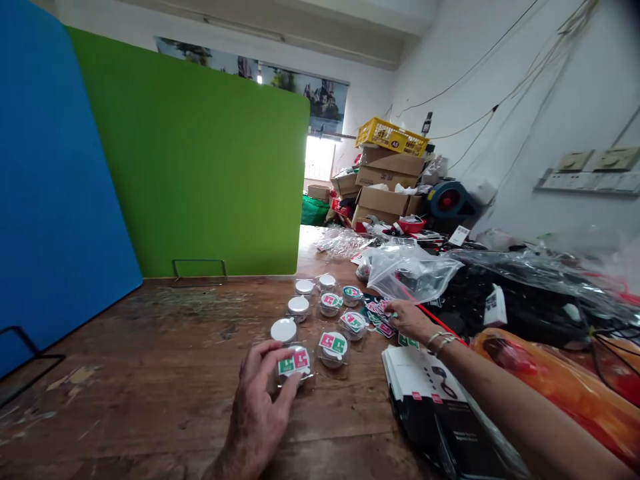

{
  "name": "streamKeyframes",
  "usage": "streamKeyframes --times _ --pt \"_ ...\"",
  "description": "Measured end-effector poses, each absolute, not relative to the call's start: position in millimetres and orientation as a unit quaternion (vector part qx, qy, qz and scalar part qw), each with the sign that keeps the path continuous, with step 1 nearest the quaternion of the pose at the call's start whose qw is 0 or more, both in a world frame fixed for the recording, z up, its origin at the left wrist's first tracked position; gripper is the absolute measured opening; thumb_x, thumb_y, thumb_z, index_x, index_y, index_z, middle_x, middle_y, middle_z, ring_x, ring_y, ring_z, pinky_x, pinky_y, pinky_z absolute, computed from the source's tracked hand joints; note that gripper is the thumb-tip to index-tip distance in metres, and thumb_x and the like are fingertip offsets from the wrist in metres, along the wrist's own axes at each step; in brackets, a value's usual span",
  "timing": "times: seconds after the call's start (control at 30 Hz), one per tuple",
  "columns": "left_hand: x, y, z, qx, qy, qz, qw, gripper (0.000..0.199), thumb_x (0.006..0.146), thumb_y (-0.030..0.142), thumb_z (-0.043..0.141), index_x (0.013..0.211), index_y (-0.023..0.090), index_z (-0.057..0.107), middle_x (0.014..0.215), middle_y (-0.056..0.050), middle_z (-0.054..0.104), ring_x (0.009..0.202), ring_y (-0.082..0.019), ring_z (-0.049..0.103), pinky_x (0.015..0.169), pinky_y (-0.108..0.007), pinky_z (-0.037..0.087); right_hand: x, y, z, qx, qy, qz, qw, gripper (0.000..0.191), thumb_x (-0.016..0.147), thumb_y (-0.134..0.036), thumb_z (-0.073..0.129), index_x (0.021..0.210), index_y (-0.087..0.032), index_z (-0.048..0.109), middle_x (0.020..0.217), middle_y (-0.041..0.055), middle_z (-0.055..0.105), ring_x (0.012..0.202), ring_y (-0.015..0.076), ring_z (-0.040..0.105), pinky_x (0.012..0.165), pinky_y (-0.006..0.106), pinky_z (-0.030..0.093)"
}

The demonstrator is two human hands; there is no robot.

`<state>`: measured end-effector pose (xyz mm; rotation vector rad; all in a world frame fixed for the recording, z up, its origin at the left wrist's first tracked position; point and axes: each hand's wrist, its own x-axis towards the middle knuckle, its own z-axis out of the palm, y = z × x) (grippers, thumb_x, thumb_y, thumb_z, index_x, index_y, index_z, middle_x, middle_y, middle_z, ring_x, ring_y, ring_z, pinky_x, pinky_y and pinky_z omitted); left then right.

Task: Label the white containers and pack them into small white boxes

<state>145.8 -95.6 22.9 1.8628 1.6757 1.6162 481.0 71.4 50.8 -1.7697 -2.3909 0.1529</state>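
My left hand [260, 393] has its thumb and index finger around the edges of the nearest clear plastic pack [294, 362], which holds a white round disc with a green-and-pink card on top. Over a loose pile of small pink and green printed cards [384, 328] is my right hand [411, 319], fingertips bent down among them; what they pinch is too small to make out. Two rows of similar packs stand between the hands. Some show bare white discs [283, 330], while others carry a card, such as the pack [333, 347] right of my left hand.
White-and-black printed packages [425, 387] lie under my right forearm. A clear plastic bag [415, 270] and cluttered black goods fill the right side. Green [200, 160] and blue [50, 173] panels stand at the left. Cardboard boxes [385, 200] and a yellow crate [393, 137] are stacked behind.
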Motion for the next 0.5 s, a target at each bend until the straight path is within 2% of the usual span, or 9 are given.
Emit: streamKeyframes --times 0.1,0.27,0.5 --pt "158 -101 21 0.657 0.536 0.527 0.066 0.016 0.081 0.032 0.064 0.093 0.025 0.073 0.113 -0.010 0.061 0.107 -0.029 0.061 0.094 -0.045 0.052 463 95 31 -0.607 -0.792 0.005 0.066 0.042 0.090 -0.011 0.043 0.126 -0.015 0.063 0.123 0.0141 0.066 0.111 0.0236 0.060 0.094 0.032 0.041" --pt "161 -99 23 0.696 0.505 0.507 0.056 0.011 0.083 0.026 0.063 0.090 0.025 0.071 0.109 -0.009 0.062 0.101 -0.026 0.064 0.087 -0.039 0.055 472 115 5 -0.626 -0.779 -0.028 0.033 0.030 0.093 -0.013 0.043 0.101 -0.014 0.072 0.103 0.0160 0.070 0.099 0.0242 0.063 0.086 0.031 0.041" --pt "181 -99 29 0.713 0.499 0.480 0.113 0.013 0.083 0.015 0.058 0.087 0.022 0.069 0.110 -0.009 0.061 0.103 -0.023 0.063 0.089 -0.036 0.055 508 109 -9 -0.621 -0.778 -0.072 0.061 0.027 0.092 -0.018 0.044 0.091 -0.012 0.070 0.098 0.0164 0.069 0.095 0.0256 0.060 0.084 0.034 0.039"
